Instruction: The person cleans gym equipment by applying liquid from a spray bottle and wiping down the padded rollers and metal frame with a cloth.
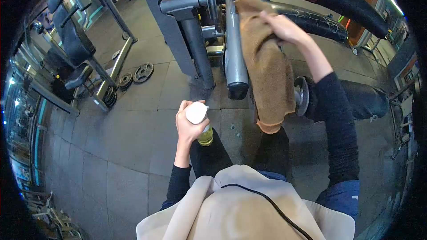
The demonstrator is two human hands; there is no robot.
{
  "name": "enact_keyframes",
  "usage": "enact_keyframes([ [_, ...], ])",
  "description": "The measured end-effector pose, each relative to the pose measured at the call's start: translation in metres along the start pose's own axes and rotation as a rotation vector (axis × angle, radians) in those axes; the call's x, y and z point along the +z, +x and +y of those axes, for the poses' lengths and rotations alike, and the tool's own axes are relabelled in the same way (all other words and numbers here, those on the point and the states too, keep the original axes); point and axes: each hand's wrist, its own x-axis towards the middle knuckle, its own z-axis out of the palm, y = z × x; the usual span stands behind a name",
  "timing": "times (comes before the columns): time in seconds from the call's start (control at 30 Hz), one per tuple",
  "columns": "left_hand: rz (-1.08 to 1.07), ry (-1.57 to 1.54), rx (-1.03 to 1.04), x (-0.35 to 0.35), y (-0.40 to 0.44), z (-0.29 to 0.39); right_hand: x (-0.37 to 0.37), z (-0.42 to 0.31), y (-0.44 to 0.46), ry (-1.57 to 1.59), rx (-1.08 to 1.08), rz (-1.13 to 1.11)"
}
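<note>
My left hand (190,122) is wrapped round a spray bottle (205,138) with a white top and yellow-green liquid low in it, held above my left leg. Higher up and to the right, my right hand (284,27) grips the upper part of a brown cloth (271,75). The cloth hangs long and loose from there, its lower edge near my right foot. Beside the cloth's left edge runs a grey metal bar (235,53) of a gym machine with a black end cap. The cloth hides part of the machine behind it, and my right fingers are partly hidden.
A black padded roller (316,23) with cracked covering lies behind my right hand. Weight plates (143,73) rest on the floor at left, near a black seat (73,40) on a frame. A round metal plate (302,96) sits right of the cloth. Dark tiles (129,151) cover the floor.
</note>
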Motion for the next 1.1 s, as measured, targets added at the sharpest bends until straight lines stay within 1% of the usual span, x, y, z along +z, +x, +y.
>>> enact_keyframes([
  [0.03, -0.003, -0.001, 0.0, 0.0, -0.001, -0.002, -0.014, 0.009, 0.0, 0.142, 0.123, 0.043],
  [0.1, 0.023, -0.092, -0.027, 0.0, -0.001, -0.007, -0.035, 0.008, -0.013, 0.655, 0.185, 0.266],
  [0.13, 0.022, -0.093, -0.026, 0.0, -0.002, -0.006, -0.044, 0.016, -0.014, 0.719, 0.163, 0.349],
  [0.17, 0.024, -0.083, -0.018, -0.002, -0.002, -0.004, -0.052, 0.016, -0.015, 0.826, 0.169, 0.345],
  [0.23, 0.025, -0.077, 0.0, -0.003, 0.0, -0.004, -0.047, 0.017, -0.017, 0.855, 0.15, 0.438],
  [0.3, 0.049, -0.071, 0.043, -0.005, 0.0, -0.007, -0.034, 0.006, -0.021, 0.78, 0.215, 0.369],
  [0.33, 0.048, -0.074, 0.047, -0.005, 0.0, -0.006, -0.023, 0.03, 0.003, 0.663, 0.174, 0.367],
  [0.37, 0.053, -0.076, 0.038, -0.008, -0.001, -0.004, -0.01, 0.015, -0.003, 0.462, 0.041, 0.363],
  [0.4, 0.057, -0.075, 0.028, -0.011, -0.003, -0.004, -0.004, 0.008, 0.005, 0.337, -0.037, 0.23],
  [0.43, 0.059, -0.073, 0.03, -0.011, -0.005, -0.004, 0.008, 0.002, 0.01, 0.231, -0.068, 0.182],
  [0.47, 0.069, -0.113, 0.01, -0.012, -0.007, -0.007, 0.022, -0.006, 0.011, 0.032, -0.357, 0.222],
  [0.5, 0.079, -0.152, -0.011, -0.013, -0.01, -0.009, 0.038, -0.008, 0.019, -0.335, -0.555, 0.371],
  [0.57, 0.079, -0.109, -0.014, -0.019, -0.015, -0.013, 0.05, -0.018, 0.025, -0.379, -0.299, 0.297],
  [0.63, 0.064, -0.002, -0.019, -0.023, -0.021, -0.018, 0.034, -0.027, 0.04, -0.274, -0.18, -0.033],
  [0.67, 0.081, -0.016, -0.022, -0.023, -0.022, -0.02, 0.035, -0.029, 0.043, -0.359, -0.277, -0.048],
  [0.7, 0.086, -0.017, -0.02, -0.023, -0.023, -0.021, 0.034, -0.031, 0.046, -0.361, -0.282, -0.047],
  [0.77, 0.087, 0.027, -0.045, -0.024, -0.025, -0.021, 0.032, -0.038, 0.039, -0.303, -0.13, -0.105],
  [0.8, 0.084, 0.0, -0.021, -0.024, -0.025, -0.024, 0.034, -0.04, 0.032, -0.199, -0.199, -0.069],
  [0.83, 0.08, 0.002, -0.026, -0.023, -0.025, -0.024, 0.035, -0.036, 0.033, -0.195, -0.194, -0.073],
  [0.93, 0.106, 0.004, 0.016, -0.024, -0.025, -0.017, 0.042, -0.023, 0.04, 0.014, -0.12, -0.074],
  [1.03, 0.124, -0.042, 0.03, -0.024, -0.022, -0.017, 0.033, -0.029, 0.012, 0.045, -0.121, -0.125],
  [1.07, 0.12, -0.046, 0.029, -0.023, -0.022, -0.016, 0.028, -0.04, -0.007, 0.134, -0.111, -0.142],
  [1.1, 0.134, -0.104, 0.018, -0.021, -0.019, -0.016, 0.027, -0.036, -0.01, 0.13, -0.109, -0.141],
])
